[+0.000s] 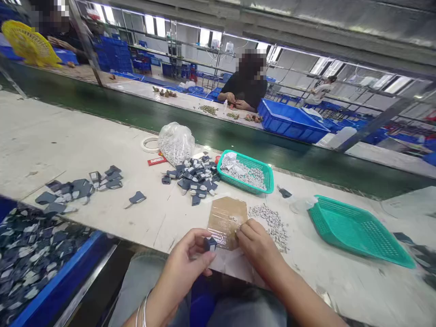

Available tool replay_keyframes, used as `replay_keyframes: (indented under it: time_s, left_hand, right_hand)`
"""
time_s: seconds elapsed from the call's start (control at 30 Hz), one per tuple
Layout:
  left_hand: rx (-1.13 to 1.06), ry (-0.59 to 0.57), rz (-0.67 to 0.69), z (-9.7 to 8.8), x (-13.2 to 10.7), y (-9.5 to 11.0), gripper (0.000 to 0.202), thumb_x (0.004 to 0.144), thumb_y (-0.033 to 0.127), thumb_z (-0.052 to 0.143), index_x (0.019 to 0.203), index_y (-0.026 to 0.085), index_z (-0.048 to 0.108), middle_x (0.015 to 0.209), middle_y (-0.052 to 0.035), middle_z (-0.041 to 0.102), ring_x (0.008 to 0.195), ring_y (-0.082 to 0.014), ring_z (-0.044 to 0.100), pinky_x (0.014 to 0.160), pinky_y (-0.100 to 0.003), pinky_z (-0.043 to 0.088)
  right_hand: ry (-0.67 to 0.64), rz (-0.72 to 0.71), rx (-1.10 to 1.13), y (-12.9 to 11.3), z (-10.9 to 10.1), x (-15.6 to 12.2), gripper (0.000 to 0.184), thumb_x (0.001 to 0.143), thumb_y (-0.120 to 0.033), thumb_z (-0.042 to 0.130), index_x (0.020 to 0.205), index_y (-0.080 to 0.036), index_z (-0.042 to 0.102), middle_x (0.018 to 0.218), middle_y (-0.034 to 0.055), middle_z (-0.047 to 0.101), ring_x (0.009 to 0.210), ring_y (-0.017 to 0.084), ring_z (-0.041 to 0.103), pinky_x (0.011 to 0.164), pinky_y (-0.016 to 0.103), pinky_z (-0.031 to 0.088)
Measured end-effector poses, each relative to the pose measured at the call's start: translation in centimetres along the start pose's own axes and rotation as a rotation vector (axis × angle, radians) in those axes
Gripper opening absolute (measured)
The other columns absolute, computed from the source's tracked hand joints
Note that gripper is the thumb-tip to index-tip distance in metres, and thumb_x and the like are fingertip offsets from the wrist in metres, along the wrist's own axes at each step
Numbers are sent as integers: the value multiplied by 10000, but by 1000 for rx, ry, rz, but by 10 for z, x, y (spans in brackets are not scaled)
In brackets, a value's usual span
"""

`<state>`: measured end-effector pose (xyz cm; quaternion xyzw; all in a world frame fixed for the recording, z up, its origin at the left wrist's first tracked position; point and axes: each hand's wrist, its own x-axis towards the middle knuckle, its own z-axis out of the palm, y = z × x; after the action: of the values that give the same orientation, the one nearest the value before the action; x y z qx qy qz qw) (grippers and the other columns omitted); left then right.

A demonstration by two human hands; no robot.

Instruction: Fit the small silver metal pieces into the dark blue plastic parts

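Note:
My left hand (190, 256) pinches a small dark grey-blue piece with a pale face (211, 244) between thumb and fingers, just above the table's front edge. My right hand (255, 240) rests at the right edge of a brown cardboard sheet (225, 213) covered with shiny clear tape. Its fingertips are closed together, and whatever they may hold is hidden. A few tiny pale bits lie on the cardboard. Right of it spreads a pile of small whitish-grey pieces (272, 222). Beyond the cardboard is a heap of dark grey-blue pieces (197, 177).
A green basket (269, 181) holds tiny white pieces; another green basket (361, 231) stands right. A plastic bag (176, 141), tape roll (150, 144) and more dark pieces (78, 188) lie left. A blue crate (68, 281) is lower left. Across the green belt (136, 113) sits a co-worker.

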<state>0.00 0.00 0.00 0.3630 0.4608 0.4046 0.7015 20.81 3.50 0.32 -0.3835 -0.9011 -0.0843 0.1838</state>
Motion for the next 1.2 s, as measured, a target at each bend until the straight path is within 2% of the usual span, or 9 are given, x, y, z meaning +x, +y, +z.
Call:
replay_keyframes:
  time_s: [0.1,0.17,0.3,0.4,0.53,0.73,1.0,1.1,1.2]
  left_hand:
    - [112,12,45,4,-1,4,335,719,287,636,1017,187,520,884,-44,539,822,-165,523,624,-257,498]
    - [210,10,89,7,-1,6,292,735,266,620,1008,189,551,923,-54,590,874,-173,549,693,-261,490]
    - [365,0,151,15,1,10,276,752,232,591,1028,220,595,1003,-34,629,941,-166,574,738,-243,481]
    - [414,10,171,20,2,11,284,744,207,588,1026,234,604,1002,-10,634,931,-153,582,741,-236,487]
    - [455,18,184,24,1,11,298,743,208,588,1039,244,601,1013,4,631,917,-145,587,757,-240,486]
    - [514,17,197,26,-3,15,291,744,202,587,1032,244,599,1014,17,630,932,-134,571,735,-232,474]
    - [680,93,255,24,-8,9,259,757,191,586,1006,260,606,1011,25,622,872,-142,565,797,-275,455]
    - [748,66,370,20,-7,2,276,820,221,539,1088,277,566,1023,4,596,920,-147,547,803,-276,450]
    - [877,20,572,3,1,3,269,894,247,428,1130,289,551,922,-21,559,851,-142,541,744,-270,450]
  right_hand:
    - [-7,-12,-7,-3,0,0,416,961,-118,280,581,-130,449,662,53,426,639,158,318,552,304,232]
    - [27,35,39,-4,-4,1,379,948,-113,328,595,-134,464,659,50,432,642,157,331,555,299,249]
    - [156,197,246,-11,-25,6,171,894,-96,473,753,-136,560,693,43,479,702,157,396,606,285,328]
    - [184,240,374,-23,-43,9,104,863,-85,526,820,-160,583,727,37,513,725,154,430,623,280,367]
    - [182,219,421,-37,-55,11,117,850,-71,531,841,-168,595,751,43,525,727,155,447,621,280,391]
    - [151,169,397,-43,-53,11,123,863,-62,499,838,-149,582,731,48,500,705,156,424,598,280,385]
    - [68,-34,103,-57,-47,7,257,896,-72,401,680,-114,533,685,72,457,673,174,394,590,324,389]
    - [24,-5,156,-64,-44,6,242,890,-60,350,848,-94,585,799,107,504,765,211,437,668,366,432]
    - [14,179,350,-53,-41,-4,320,888,-80,359,1167,-119,510,1011,119,514,911,215,456,764,358,449]
